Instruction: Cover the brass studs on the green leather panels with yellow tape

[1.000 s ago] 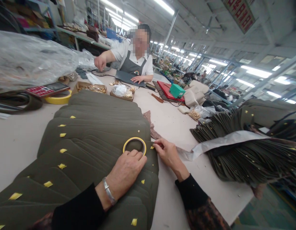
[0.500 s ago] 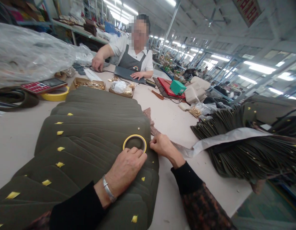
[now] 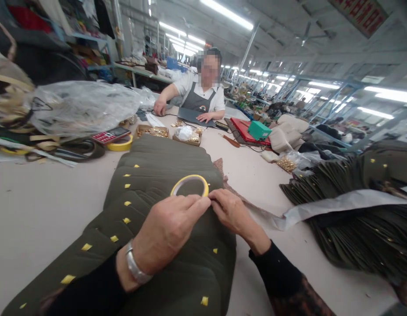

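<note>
My left hand [image 3: 170, 228], with a silver bracelet at its wrist, is closed round the near side of a yellow tape roll [image 3: 206, 184]. The roll is held tilted above a spread of overlapping dark green fabric pieces [image 3: 164, 162]. Small yellow tape squares [image 3: 87, 247] dot these pieces. My right hand [image 3: 231, 213] is just right of the roll, its fingertips pinched and meeting my left fingertips at the roll's edge. What lies between the right fingertips is too small to make out.
Across the table [image 3: 252, 175] a person [image 3: 205, 94] rests both hands by a dark sheet. Boxes of gold metal parts [image 3: 153, 131] stand ahead. Plastic bags [image 3: 88, 103] lie at the left. Stacked dark green pieces [image 3: 361, 232] with a pale strip fill the right.
My left hand has lifted the tape roll and tilted it. My right fingertips have come together with the left ones. The view has turned left and up.
</note>
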A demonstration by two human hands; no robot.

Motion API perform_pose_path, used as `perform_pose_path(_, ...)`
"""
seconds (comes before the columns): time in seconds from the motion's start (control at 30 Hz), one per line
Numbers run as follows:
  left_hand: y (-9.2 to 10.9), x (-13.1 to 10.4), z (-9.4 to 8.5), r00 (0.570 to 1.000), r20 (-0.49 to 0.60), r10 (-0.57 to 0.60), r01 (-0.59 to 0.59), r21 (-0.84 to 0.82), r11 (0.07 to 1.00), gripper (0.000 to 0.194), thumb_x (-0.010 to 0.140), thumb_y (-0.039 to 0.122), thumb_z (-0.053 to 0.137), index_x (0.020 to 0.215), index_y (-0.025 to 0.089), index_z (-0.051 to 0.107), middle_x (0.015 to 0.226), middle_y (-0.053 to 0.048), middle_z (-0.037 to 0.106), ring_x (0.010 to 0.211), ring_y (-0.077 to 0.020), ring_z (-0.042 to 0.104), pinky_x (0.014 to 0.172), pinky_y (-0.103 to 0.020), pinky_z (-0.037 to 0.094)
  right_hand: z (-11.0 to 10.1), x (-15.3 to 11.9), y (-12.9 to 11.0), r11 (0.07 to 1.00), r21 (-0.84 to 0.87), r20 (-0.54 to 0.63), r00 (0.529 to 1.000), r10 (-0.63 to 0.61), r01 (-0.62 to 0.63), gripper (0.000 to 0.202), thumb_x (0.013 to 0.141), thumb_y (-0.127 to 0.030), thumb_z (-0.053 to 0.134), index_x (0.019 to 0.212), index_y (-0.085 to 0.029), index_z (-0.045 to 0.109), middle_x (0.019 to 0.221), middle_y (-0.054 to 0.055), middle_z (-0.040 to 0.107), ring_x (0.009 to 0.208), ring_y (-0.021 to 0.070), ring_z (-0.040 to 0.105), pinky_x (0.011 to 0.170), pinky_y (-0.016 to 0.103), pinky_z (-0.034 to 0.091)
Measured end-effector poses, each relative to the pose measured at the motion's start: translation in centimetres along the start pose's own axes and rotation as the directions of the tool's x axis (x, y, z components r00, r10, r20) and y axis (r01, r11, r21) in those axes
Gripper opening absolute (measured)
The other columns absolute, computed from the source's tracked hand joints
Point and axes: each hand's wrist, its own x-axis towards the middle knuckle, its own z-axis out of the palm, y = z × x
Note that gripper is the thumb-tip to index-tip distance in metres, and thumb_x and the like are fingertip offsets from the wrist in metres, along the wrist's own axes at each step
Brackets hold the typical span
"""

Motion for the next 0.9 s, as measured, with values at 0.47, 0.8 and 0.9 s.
perform_pose_path(0.47,-12.1,-15.5,-12.0,0.714,0.023,-0.7,0.564,0.574,0.594,0.051,0.1,0.044,0.018,0.145,0.025,0.034,0.118,-0.007,0.064,0.099,-0.0263,0.065,0.085,-0.039,0.051,2.6,4.0,-2.7,0.968,-0.25,0.214,0.977,0.019,0.035,0.02,0.097,-0.025,0.043,0.105,-0.018,0.061,0.092,0.008,0.071,0.088,0.025,0.066,0.082,0.035,0.045)
perform_pose_path(0.8,-4.9,-21.6,-11.5,0.734,0.143,-0.664,0.6,0.32,0.733,0.057,0.094,0.05,0.041,0.144,0.024,0.029,0.148,-0.009,0.039,0.134,-0.0273,0.039,0.111,-0.046,0.036,2.9,3.4,-3.4,0.977,-0.107,0.228,0.952,0.206,-0.186,0.029,0.093,-0.038,0.045,0.109,-0.021,0.061,0.081,0.005,0.071,0.072,0.023,0.068,0.064,0.031,0.046)
perform_pose_path(0.9,-1.2,-23.5,-10.6,0.682,0.145,-0.716,0.674,0.255,0.693,0.073,0.088,0.054,0.048,0.149,0.033,0.015,0.156,-0.003,0.024,0.137,-0.0325,0.033,0.112,-0.053,0.032,2.3,3.3,-3.7,0.976,-0.064,0.27,0.938,0.219,-0.209,0.029,0.093,-0.036,0.047,0.112,-0.019,0.061,0.087,0.006,0.072,0.078,0.0226,0.068,0.069,0.03,0.046)
